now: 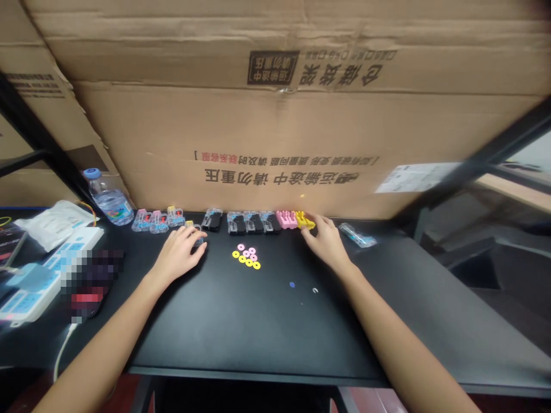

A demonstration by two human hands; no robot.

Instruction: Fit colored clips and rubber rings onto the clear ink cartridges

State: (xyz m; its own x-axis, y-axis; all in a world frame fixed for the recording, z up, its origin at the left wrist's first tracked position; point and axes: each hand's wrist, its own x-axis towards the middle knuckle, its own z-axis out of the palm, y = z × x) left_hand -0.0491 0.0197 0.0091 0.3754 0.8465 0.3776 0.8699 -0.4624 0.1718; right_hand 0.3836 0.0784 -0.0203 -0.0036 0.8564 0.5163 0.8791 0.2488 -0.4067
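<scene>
Cardboard sheets (258, 126) behind black table (258, 332); reddish floor (383, 400).

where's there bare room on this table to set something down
Bare: the front middle between the forearms, below the yellow rings, blue disc and white bits; and right of the right forearm, nearer than the clear packet. Crowded: along the cardboard, and the left side around the power strip.
</scene>
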